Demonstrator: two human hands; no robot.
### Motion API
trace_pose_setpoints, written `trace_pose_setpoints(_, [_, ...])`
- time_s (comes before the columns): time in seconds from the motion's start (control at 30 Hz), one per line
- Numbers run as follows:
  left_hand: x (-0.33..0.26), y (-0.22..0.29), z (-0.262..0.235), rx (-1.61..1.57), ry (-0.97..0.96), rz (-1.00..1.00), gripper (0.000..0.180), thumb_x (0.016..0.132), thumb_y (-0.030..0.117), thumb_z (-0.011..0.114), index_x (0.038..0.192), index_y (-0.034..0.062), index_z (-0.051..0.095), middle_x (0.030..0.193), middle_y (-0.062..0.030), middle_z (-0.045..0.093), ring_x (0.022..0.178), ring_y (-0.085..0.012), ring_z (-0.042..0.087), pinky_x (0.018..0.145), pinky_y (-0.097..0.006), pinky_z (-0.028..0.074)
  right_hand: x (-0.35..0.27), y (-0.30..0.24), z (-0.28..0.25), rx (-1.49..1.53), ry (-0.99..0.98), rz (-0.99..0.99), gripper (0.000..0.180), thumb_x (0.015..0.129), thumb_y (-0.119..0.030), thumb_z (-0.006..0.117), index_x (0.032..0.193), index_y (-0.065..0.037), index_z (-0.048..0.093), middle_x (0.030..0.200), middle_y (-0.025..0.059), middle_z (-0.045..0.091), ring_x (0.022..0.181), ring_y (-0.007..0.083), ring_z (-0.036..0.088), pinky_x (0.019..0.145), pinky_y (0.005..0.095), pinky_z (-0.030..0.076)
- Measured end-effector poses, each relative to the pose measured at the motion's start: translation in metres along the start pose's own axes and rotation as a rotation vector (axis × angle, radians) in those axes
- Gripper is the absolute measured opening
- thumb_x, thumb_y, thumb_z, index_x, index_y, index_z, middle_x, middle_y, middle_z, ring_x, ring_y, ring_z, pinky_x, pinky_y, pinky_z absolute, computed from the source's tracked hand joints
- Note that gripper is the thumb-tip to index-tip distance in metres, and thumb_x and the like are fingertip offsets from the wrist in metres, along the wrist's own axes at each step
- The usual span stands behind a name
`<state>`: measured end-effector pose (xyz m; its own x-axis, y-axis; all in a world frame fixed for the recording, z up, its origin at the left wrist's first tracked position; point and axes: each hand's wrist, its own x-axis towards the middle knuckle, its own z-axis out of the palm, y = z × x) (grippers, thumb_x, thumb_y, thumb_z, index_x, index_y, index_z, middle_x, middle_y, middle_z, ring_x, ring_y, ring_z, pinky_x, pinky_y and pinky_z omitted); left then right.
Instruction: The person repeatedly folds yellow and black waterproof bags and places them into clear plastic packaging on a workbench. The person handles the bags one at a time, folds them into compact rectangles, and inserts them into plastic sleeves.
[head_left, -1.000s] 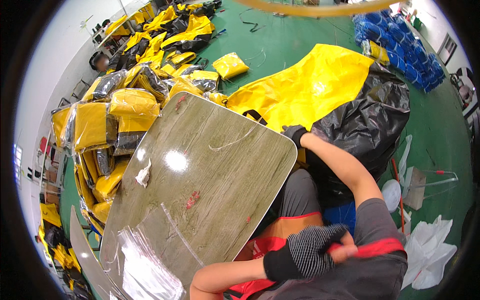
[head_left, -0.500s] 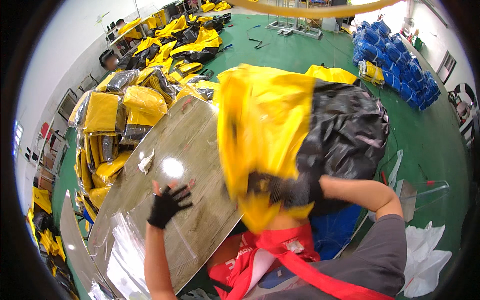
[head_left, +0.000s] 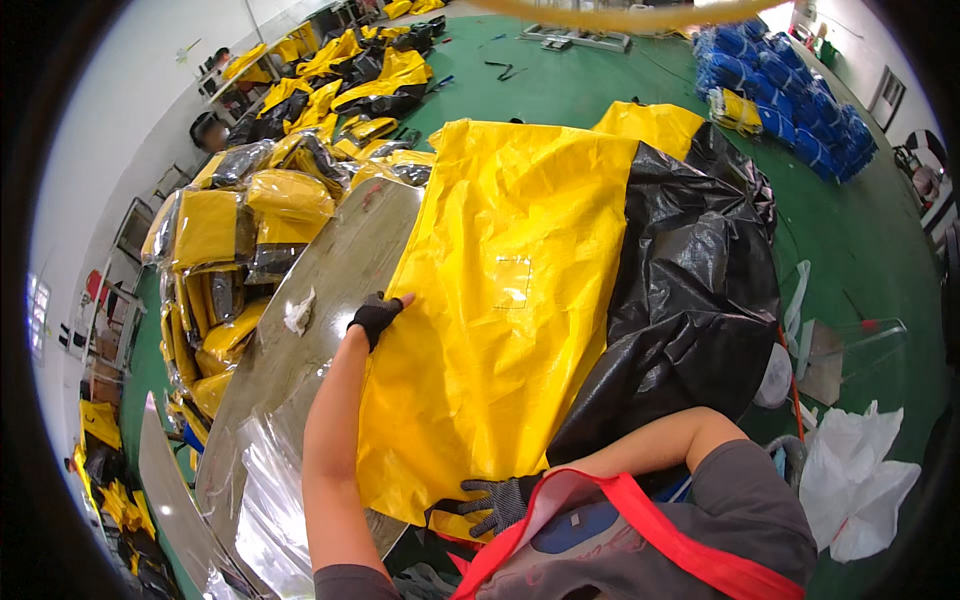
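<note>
A large yellow and black tarpaulin cover lies spread over the table in front of me, its yellow part to the left and its wrinkled black part to the right. A small stitched rectangle shows on the yellow. My left hand, in a black glove with a bare thumb tip, is closed on the cover's left edge, thumb on top; its other fingers are partly hidden. Close to my body, my right hand, in a dark grey glove, rests on the cover's near edge with fingers spread. A dark strap lies beside it.
Wood-patterned table extends left, bearing clear plastic bags and a crumpled white scrap. Packed yellow and black bundles are stacked beyond it. Blue bundles stand far right; a white plastic bag is at lower right.
The cover has come down from a bunched, blurred heap and now lies flatter, further left over the table. My left hand has moved from open above the table to its edge; my right hand has moved nearer me.
</note>
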<state>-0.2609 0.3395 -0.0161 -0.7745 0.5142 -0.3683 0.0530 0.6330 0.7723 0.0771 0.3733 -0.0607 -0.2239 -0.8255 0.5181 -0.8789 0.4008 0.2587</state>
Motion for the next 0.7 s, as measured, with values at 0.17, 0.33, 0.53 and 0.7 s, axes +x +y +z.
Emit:
trace_pose_setpoints(0.17, [-0.054, 0.026, -0.063, 0.037, 0.275, 0.466, 0.048, 0.087, 0.023, 0.067, 0.121, -0.0079, 0.056, 0.107, -0.0145, 0.066, 0.095, -0.0222, 0.061, 0.085, -0.033, 0.048, -0.035, 0.060, -0.073, 0.364, -0.051, 0.659, 0.053, 0.092, -0.055, 0.041, 0.127, -0.016, 0.053, 0.143, 0.0129, 0.041, 0.134, 0.0353, 0.034, 0.112, 0.0539, 0.021])
trace_pose_setpoints(0.33, [-0.180, -0.121, -0.238, 0.408, 0.818, 0.383, 0.048, 0.093, 0.023, 0.060, 0.131, -0.0040, 0.050, 0.121, -0.0235, 0.059, 0.109, -0.0354, 0.057, 0.096, -0.038, 0.044, -0.123, 0.149, -0.142, -0.300, -0.451, 1.405, 0.055, 0.091, -0.055, 0.045, 0.116, -0.010, 0.065, 0.134, 0.0160, 0.050, 0.132, 0.0337, 0.038, 0.111, 0.0540, 0.023])
trace_pose_setpoints(0.53, [-0.251, -0.266, -0.201, 0.151, 0.946, -0.075, 0.064, 0.093, 0.038, 0.057, 0.133, -0.0095, 0.045, 0.134, -0.0251, 0.051, 0.121, -0.0348, 0.051, 0.102, -0.035, 0.039, -0.160, 0.212, -0.130, -0.352, 0.466, 1.635, 0.054, 0.079, -0.044, 0.067, 0.112, -0.001, 0.062, 0.098, 0.0229, 0.064, 0.095, 0.0395, 0.060, 0.086, 0.0433, 0.046])
trace_pose_setpoints(0.7, [-0.270, -0.321, -0.204, 0.372, 1.045, -0.259, 0.061, 0.092, 0.037, 0.057, 0.129, -0.0103, 0.049, 0.129, -0.0276, 0.054, 0.121, -0.0384, 0.051, 0.102, -0.038, 0.039, -0.183, 0.264, -0.087, -0.275, -0.150, 1.649, 0.055, 0.086, -0.054, 0.055, 0.107, -0.003, 0.061, 0.096, 0.0229, 0.066, 0.090, 0.0418, 0.063, 0.078, 0.0471, 0.050])
